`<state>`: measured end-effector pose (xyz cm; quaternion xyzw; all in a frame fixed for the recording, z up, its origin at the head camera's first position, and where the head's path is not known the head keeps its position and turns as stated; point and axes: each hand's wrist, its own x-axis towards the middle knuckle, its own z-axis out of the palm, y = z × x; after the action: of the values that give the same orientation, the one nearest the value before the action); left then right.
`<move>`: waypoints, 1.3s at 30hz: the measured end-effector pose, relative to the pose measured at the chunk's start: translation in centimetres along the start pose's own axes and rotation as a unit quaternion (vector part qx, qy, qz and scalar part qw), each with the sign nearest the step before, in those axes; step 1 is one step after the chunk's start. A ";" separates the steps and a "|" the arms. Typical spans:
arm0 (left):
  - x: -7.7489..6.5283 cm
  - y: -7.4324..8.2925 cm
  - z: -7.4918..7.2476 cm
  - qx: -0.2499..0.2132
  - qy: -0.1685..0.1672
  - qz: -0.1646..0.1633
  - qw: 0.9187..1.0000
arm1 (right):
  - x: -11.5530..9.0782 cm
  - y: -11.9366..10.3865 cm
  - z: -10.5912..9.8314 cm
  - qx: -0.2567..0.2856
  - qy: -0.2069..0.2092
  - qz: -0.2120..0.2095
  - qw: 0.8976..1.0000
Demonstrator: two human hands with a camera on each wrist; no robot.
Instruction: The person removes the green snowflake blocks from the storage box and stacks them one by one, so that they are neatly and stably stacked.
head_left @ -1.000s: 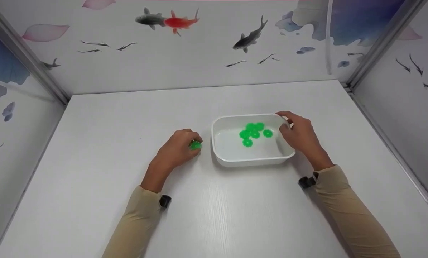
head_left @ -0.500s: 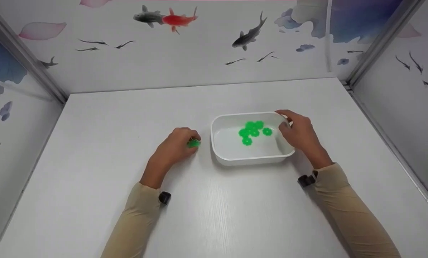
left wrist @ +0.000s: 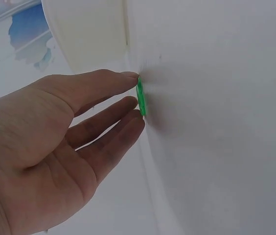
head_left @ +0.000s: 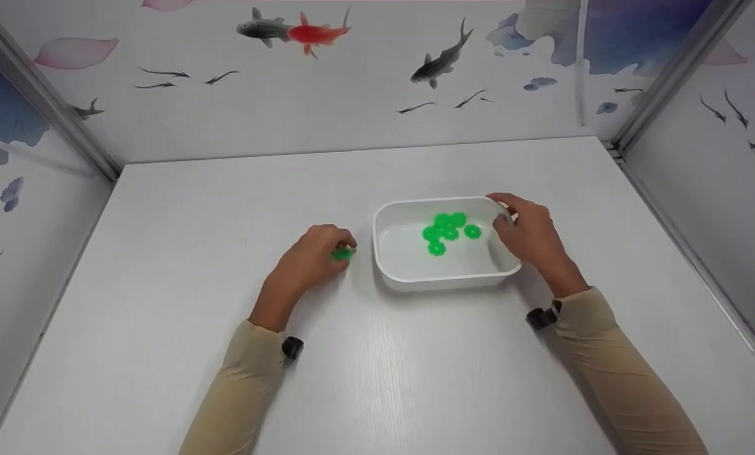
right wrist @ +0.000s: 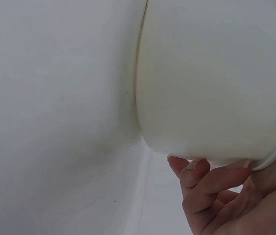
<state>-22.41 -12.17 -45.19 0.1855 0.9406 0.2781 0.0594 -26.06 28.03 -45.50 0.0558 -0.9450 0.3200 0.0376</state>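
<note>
From my end I see the person's left hand [head_left: 314, 258] near the centre of the head view, pinching a small green piece [head_left: 343, 253] between thumb and fingertips. The left wrist view gives me that piece edge-on, thumb above and fingers below; I cannot tell whether it touches the table [head_left: 377, 373]. It sits just left of the white container [head_left: 448, 284], apart from its wall.

The right hand [head_left: 532, 237], right of centre, grips the container's right end, thumb inside the rim. In the right wrist view, at lower right, I make out fingertips against the outer wall.

Inside the container, towards the upper middle of its floor, I see more green flower-shaped pieces [head_left: 450, 232], most bunched together, one lying apart to the right.

Tan sleeves [head_left: 617, 360] run in from the bottom of my head view, each with a black device [head_left: 293, 347] at the cuff. Across the top stands a pale wall [head_left: 326, 114] printed with a red fish [head_left: 319, 35] and dark ones.
</note>
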 end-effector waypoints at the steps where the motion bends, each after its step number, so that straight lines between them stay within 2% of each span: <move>1: 0.0 0.0 0.0 0.000 -0.001 -0.001 1.000 | 0.0 0.0 0.0 0.000 0.001 -0.002 1.000; 11: 0.0 0.3 0.0 0.006 -0.002 -0.007 1.000 | 0.2 0.3 0.2 0.003 0.009 -0.017 1.000; 19: -0.1 1.3 -0.5 0.019 0.039 0.010 0.999 | 0.3 0.2 0.2 -0.001 0.005 -0.006 1.000; 30: -0.3 3.8 -0.7 0.037 0.101 0.035 0.994 | 0.3 0.1 0.0 -0.009 -0.002 0.006 1.000; 34: -0.3 5.0 -0.6 0.043 0.114 0.036 0.992 | 0.4 0.0 -0.2 -0.013 -0.002 0.013 1.000; 39: -0.4 6.5 -0.4 0.040 0.113 0.039 0.992 | 0.4 0.0 -0.4 -0.019 -0.003 0.011 1.000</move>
<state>-20.12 -7.48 -41.35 0.1919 0.9436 0.2615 -0.0662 -26.44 28.25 -45.11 0.0458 -0.9516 0.3023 0.0320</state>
